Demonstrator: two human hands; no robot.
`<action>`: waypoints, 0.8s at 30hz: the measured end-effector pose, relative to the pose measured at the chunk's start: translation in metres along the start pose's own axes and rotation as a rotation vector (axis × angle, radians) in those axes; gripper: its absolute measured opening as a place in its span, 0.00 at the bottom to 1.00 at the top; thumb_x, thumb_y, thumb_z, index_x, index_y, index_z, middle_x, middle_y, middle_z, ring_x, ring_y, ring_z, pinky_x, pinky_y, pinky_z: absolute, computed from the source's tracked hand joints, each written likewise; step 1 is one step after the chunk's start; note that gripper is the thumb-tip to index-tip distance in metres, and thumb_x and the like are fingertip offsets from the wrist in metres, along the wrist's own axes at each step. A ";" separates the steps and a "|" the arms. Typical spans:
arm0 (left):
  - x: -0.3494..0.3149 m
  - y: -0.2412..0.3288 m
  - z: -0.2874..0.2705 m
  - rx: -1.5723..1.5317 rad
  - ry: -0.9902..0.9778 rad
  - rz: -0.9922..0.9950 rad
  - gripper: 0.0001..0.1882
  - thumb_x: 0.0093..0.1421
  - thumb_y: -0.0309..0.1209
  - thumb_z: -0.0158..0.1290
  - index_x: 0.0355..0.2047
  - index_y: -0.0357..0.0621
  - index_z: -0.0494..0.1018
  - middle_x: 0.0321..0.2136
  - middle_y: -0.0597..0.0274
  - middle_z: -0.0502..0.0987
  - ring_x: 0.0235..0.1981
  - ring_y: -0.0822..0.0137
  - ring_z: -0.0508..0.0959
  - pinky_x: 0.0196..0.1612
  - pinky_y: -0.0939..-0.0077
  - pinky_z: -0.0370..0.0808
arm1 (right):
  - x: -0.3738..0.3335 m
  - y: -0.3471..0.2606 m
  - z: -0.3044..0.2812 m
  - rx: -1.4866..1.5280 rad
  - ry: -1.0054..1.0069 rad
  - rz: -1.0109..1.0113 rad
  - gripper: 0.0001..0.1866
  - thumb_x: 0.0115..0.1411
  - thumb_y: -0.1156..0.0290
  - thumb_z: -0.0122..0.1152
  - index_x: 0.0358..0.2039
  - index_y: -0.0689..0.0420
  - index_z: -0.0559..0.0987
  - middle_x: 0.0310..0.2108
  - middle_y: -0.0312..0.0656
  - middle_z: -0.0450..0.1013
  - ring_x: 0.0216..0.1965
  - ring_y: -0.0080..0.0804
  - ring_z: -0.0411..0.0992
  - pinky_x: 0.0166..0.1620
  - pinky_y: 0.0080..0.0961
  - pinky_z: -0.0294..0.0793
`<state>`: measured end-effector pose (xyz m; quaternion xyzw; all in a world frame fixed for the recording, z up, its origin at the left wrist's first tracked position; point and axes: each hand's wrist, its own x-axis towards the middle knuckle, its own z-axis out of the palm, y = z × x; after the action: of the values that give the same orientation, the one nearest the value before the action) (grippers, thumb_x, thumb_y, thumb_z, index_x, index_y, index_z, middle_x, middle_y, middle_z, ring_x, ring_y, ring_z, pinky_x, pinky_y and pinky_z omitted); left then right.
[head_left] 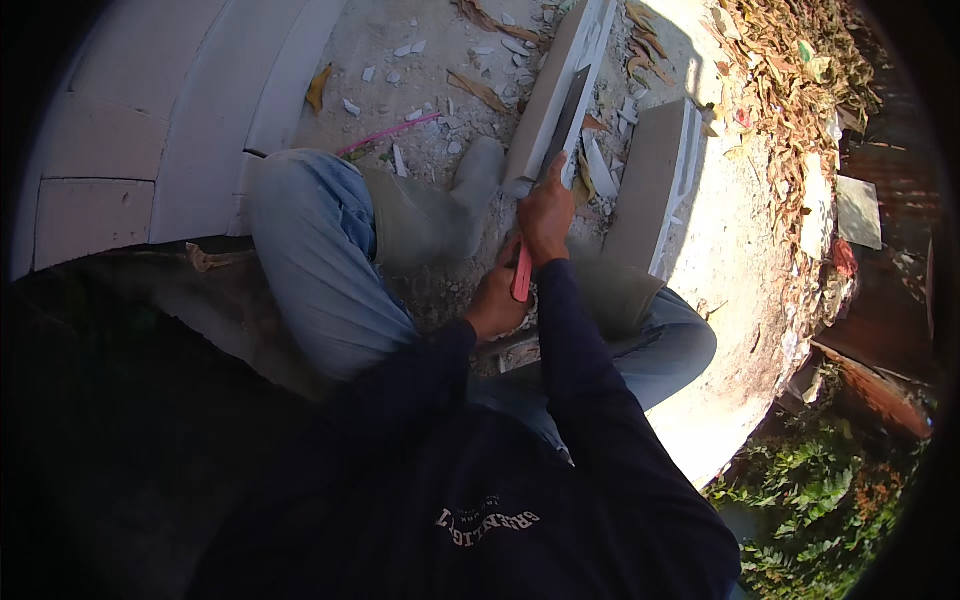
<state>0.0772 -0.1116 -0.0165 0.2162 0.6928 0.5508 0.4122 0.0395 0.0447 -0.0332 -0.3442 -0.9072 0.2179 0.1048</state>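
A hand saw with a red handle [522, 273] and a long dark blade [568, 118] points away from me. Its blade lies along a long pale moulding [548, 95] on the ground between my feet. My right hand [546, 220] is closed at the front of the handle, with a finger stretched along the blade. Just behind and lower, my left hand [498, 303] is closed around the handle's rear, its fingertips partly hidden. The blade's teeth cannot be made out.
A second pale block [655, 185] stands to the right, beside my boot. Large pale slabs [120, 150] rise at the left. White chips, dry leaves and a pink stick [395, 132] litter the ground. Leaf litter [790, 90] and green plants [810, 500] lie along the right.
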 end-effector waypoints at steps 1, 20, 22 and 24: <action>-0.003 0.001 0.001 -0.016 0.020 -0.005 0.03 0.53 0.21 0.56 0.26 0.35 0.73 0.20 0.57 0.75 0.23 0.64 0.74 0.32 0.63 0.73 | 0.010 -0.001 0.000 0.010 -0.007 0.014 0.49 0.49 0.83 0.56 0.71 0.69 0.47 0.22 0.60 0.75 0.24 0.58 0.75 0.30 0.50 0.72; -0.015 -0.012 -0.004 -0.027 -0.018 0.027 0.06 0.53 0.21 0.58 0.26 0.38 0.70 0.21 0.64 0.73 0.25 0.71 0.74 0.31 0.70 0.72 | -0.004 -0.008 -0.001 -0.012 -0.007 0.027 0.47 0.51 0.81 0.54 0.71 0.70 0.46 0.19 0.58 0.74 0.21 0.57 0.74 0.29 0.51 0.72; -0.013 -0.012 -0.004 -0.074 -0.086 -0.153 0.06 0.52 0.22 0.58 0.25 0.38 0.70 0.22 0.64 0.73 0.26 0.70 0.75 0.33 0.71 0.72 | -0.008 -0.004 0.002 -0.021 -0.004 0.019 0.48 0.51 0.81 0.54 0.71 0.70 0.46 0.20 0.58 0.74 0.21 0.58 0.74 0.30 0.52 0.72; -0.026 -0.020 -0.002 -0.058 -0.046 -0.081 0.07 0.52 0.22 0.58 0.25 0.38 0.70 0.22 0.65 0.73 0.25 0.71 0.74 0.31 0.71 0.72 | -0.020 -0.010 0.003 -0.046 -0.018 0.012 0.47 0.51 0.81 0.55 0.71 0.70 0.46 0.20 0.58 0.74 0.21 0.57 0.74 0.30 0.52 0.72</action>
<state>0.0936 -0.1384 -0.0261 0.1886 0.6753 0.5483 0.4559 0.0479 0.0239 -0.0323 -0.3498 -0.9109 0.2005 0.0875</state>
